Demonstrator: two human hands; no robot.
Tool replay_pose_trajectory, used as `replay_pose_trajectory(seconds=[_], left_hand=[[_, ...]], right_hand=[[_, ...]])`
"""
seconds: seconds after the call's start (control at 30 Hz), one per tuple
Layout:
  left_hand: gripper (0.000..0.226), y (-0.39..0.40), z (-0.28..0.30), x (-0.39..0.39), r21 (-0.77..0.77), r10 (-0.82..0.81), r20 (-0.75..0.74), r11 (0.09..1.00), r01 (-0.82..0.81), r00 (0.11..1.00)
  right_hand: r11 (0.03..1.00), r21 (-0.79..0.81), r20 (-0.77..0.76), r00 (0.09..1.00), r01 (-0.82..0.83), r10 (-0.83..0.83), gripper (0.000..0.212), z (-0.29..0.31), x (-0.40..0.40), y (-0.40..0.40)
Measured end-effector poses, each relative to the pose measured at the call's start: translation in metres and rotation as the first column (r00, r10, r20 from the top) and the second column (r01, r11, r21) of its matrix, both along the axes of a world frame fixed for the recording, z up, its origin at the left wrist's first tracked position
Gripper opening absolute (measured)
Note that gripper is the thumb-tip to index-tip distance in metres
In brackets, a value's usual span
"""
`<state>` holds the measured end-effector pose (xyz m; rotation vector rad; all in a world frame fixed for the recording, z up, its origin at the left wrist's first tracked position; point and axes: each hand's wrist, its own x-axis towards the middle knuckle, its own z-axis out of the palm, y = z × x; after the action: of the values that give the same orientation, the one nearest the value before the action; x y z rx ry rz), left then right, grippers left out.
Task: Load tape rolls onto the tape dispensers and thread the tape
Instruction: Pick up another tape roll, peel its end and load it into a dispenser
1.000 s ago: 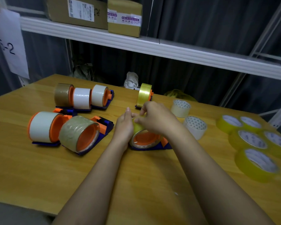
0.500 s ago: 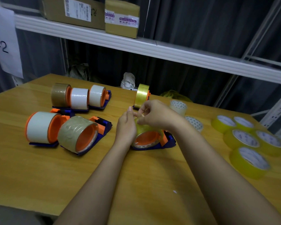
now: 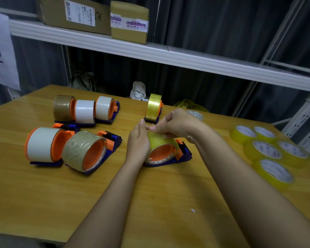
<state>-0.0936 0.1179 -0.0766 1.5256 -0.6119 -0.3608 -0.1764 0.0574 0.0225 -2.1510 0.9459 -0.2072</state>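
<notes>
Both my hands are on the yellow tape roll point(image 3: 162, 140), which sits on the blue-and-orange dispenser point(image 3: 183, 154) at mid table point(image 3: 43, 203). Left hand point(image 3: 138, 140) lies against the roll's left side, fingers straight and together, pointing up. Right hand point(image 3: 175, 122) is over the top of the roll, thumb and forefinger pinching what looks like the tape's loose end; the strip itself is too faint to confirm.

Left of that: two loaded dispensers side by side, a white roll point(image 3: 41, 144) and a tan roll point(image 3: 83, 150). Behind them a row of three loaded ones, brown point(image 3: 63, 108), white point(image 3: 84, 111), white point(image 3: 104, 108). One more loaded dispenser with a yellow roll point(image 3: 153, 107) stands just behind my hands.

Far right of the table: a cluster of loose yellow rolls point(image 3: 268, 153) lying flat, touching each other. A white-cored roll point(image 3: 195, 114) is partly hidden behind my right wrist.

Shelf point(image 3: 168, 56) above carries two cardboard boxes point(image 3: 129, 22).
</notes>
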Motion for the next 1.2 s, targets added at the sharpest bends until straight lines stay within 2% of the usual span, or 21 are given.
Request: replay_pose_trajectory(seconds=[0.1, 0.2, 0.27, 0.47, 0.6, 0.77, 0.87, 0.97, 1.2], left_hand=[[0.05, 0.0, 0.0, 0.0, 0.004, 0.012, 0.01, 1.0, -0.012, 1.0], [0.052, -0.001, -0.001, -0.001, 0.039, 0.004, 0.048, 0.999, -0.006, 0.999], [0.053, 0.001, -0.001, -0.002, 0.048, -0.007, 0.061, 0.999, 0.004, 0.998], [0.051, 0.004, 0.005, 0.0, 0.066, -0.002, 0.073, 0.998, -0.003, 0.997], [0.05, 0.009, 0.003, 0.006, 0.046, 0.001, 0.068, 0.999, -0.004, 0.998], [0.047, 0.009, 0.001, 0.008, 0.03, -0.011, 0.041, 1.0, 0.01, 0.999], [0.041, 0.007, 0.001, 0.013, 0.024, -0.032, -0.029, 0.999, 0.032, 0.999], [0.034, 0.007, 0.001, 0.014, 0.031, -0.076, -0.034, 0.997, 0.077, 0.997], [0.064, 0.008, 0.005, 0.013, 0.03, -0.165, -0.012, 0.986, 0.165, 0.986]], right_hand=[[0.998, -0.052, 0.084, 0.996, 0.031, -0.026, 0.036, -0.008, -0.003, 0.0], [0.922, -0.385, 0.098, 0.995, 0.048, -0.011, 0.022, -0.021, -0.003, 0.01], [0.849, -0.527, 0.098, 0.995, 0.038, 0.017, 0.02, -0.026, -0.002, 0.015], [0.822, -0.559, 0.216, 0.976, 0.111, 0.014, 0.018, -0.034, -0.009, 0.006], [0.834, -0.422, 0.442, 0.884, 0.357, -0.155, 0.015, -0.022, -0.037, -0.024], [0.939, -0.215, 0.492, 0.86, 0.269, -0.134, 0.016, -0.022, -0.06, -0.039], [0.95, -0.13, 0.528, 0.831, 0.283, -0.175, 0.017, -0.032, -0.066, -0.044], [0.944, -0.047, 0.527, 0.811, 0.326, -0.254, 0.017, -0.052, -0.07, -0.05], [0.931, 0.129, 0.536, 0.766, 0.342, -0.356, 0.015, -0.083, -0.066, -0.059]])
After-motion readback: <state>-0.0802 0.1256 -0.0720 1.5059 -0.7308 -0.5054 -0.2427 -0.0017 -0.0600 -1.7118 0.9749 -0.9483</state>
